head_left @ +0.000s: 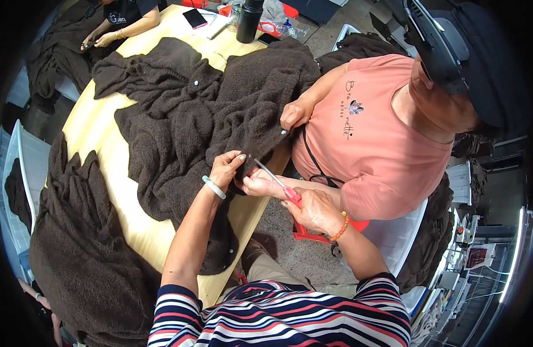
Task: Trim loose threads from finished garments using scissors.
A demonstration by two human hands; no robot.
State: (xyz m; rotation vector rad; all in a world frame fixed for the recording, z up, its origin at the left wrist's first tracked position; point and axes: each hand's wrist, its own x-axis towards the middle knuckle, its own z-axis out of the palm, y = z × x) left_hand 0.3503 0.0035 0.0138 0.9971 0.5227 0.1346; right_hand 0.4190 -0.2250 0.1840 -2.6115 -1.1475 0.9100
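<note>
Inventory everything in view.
table: one, light wood, centre
knit garments: several, dark brown, on and around table
smartphone: at least one, black, far end
tumbler: one, black, far end
bins: several, whitish, around table
co-worker: one, pink T-shirt, right
second co-worker: one, black top, upper left
screwdriver-like tool: one, red handle, centre
bangle: one, pale green, left wrist
bead bracelet: one, orange, right wrist
left grip: one, bare, at garments
right grip: one, bare, holding tool

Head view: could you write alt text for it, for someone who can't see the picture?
A person's right hand grips a red-handled tool, its thin metal shaft pointing toward their left hand, which is at dark brown fabric heaped on a pale table. On the right, a co-worker in a pink top has one hand on the fabric.
</note>
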